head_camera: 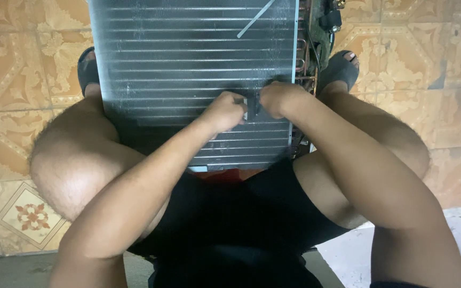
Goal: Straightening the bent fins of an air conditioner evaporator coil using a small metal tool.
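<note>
Head view, looking down between your knees. The finned coil panel [188, 69], a flat grey heat exchanger with rows of thin metal fins, lies on the tiled floor [22, 64] between your sandalled feet, its near edge against your lap. Your left hand [224, 111] and right hand [276, 98] meet on its face near the right side, both curled into loose fists with the fingers pressed together around a small pale tool [247, 108], seemingly a short flat piece; how much of it each hand pinches you cannot tell, since the knuckles hide it. Copper tube bends [306, 58] run down the panel's right edge. Judge the panel as rigid in its frame but delicate on its surface: the fins look thin enough to bend or flatten under a careless press, and their edges are likely sharp. It is probably moderately heavy and awkward from its breadth. Take hold of it by the side frame or end plates, never by the fin face, and keep clear of the copper bends, which would kink.
</note>
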